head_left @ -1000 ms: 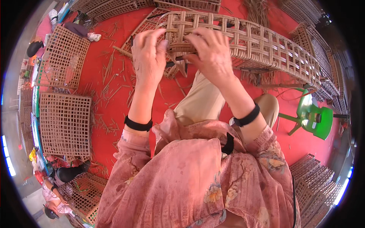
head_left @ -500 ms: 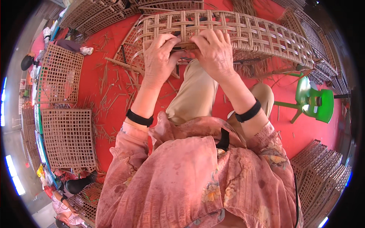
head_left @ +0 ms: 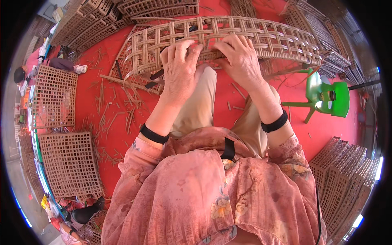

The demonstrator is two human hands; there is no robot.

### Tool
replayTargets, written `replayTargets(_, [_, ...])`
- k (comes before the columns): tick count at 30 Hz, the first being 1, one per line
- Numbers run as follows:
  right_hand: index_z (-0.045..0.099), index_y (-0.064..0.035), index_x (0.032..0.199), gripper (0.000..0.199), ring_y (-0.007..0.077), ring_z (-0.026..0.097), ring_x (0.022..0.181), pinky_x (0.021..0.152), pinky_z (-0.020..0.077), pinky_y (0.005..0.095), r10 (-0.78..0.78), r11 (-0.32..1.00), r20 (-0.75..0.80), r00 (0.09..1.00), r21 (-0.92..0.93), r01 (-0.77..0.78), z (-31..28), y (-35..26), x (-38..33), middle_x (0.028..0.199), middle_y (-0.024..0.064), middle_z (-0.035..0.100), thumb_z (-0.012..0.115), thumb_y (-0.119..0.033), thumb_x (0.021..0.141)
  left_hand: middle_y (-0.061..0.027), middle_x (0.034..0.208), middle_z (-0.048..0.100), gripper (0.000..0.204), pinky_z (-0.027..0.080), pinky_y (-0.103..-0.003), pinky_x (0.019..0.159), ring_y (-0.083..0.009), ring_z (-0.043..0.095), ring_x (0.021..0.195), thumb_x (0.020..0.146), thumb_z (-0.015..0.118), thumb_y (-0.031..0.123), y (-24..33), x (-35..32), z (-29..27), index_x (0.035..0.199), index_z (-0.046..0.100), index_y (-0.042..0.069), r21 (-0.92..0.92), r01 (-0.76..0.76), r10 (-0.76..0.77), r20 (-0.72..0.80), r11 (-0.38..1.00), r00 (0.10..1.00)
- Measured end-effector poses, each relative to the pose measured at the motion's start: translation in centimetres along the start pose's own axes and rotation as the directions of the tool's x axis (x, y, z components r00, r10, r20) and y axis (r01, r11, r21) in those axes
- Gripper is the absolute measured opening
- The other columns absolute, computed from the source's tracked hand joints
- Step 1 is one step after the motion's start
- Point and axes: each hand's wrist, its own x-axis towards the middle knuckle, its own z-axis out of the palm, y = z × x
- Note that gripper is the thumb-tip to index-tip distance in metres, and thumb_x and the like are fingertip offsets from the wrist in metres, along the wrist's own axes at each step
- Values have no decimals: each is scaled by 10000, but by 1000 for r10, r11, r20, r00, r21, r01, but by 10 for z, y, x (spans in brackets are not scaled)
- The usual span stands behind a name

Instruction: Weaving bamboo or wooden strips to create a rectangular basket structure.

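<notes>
Red flooring (head_left: 326,128) fills the room, ringed by tall stacks of brown lattice weaving at the upper left (head_left: 92,24), upper right and lower right (head_left: 339,179). Two flat brown woven grids (head_left: 55,96) stand one beyond the other at the left, and a bright green plastic seat (head_left: 341,100) is at the right. Knees in beige trousers (head_left: 196,106) jut beneath the work, while loose pale cane strips (head_left: 110,110) litter the floor.

Both forearms reach forward, each wearing a black wristband (head_left: 154,134). The left hand (head_left: 179,59) is bent at the near edge, thumb and forefinger close together; its fingertips are partly hidden, so I cannot tell what this grip has hold of. The right hand (head_left: 241,57) has its grip closed over that edge, thumb below, fingers above.

Held out beyond the knees, the long, curved tan cane lattice (head_left: 271,41) shows square openings and a tightly wrapped rim at its right part. Short black pieces (head_left: 157,74) poke out near its left end.
</notes>
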Motion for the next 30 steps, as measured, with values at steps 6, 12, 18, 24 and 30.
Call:
replayTargets(6, [672,-133,1034,422,248,557,932,823,445,397,36,999,-97,995,1,-36,11,-10,-10,967,20,560,830,-145,643,-20,1075,595,432,418,-397,904,-248,564,1016,722,787,123,-1,3,11,1142,689,165,4,-68,68,-27,998,997])
replayTargets(12, [651,-166,1166,575,251,543,1074,916,424,401,99,992,-202,974,-62,-113,-7,-2,-30,1119,26,577,841,-193,624,-20,905,577,458,498,-344,708,-227,604,830,675,794,63,1,-5,10,1110,705,174,-62,-137,134,-59,989,989])
replayTargets(18, [653,-187,1177,544,260,532,1115,940,441,424,84,980,-7,996,-180,-84,-46,33,-48,1159,20,580,819,-173,659,-27,899,577,511,504,-353,719,-228,598,821,637,796,-2,0,-11,10,1112,715,169,-104,-125,120,-52,987,991])
replayTargets(24, [698,-175,1076,427,261,541,1025,900,463,401,52,995,56,997,-87,-47,-48,30,-43,1064,27,574,807,-148,664,-35,904,575,526,505,-350,717,-229,598,822,631,793,-12,-2,-16,5,1121,718,165,-105,-161,155,-56,981,986])
replayTargets(30, [716,-159,1013,379,249,534,905,803,463,389,159,984,-27,987,-75,-161,-49,-24,-59,912,18,549,807,-153,645,-28,909,580,502,508,-351,705,-227,596,822,633,802,-1,-20,-27,-12,1102,722,161,-116,-231,229,-27,966,973])
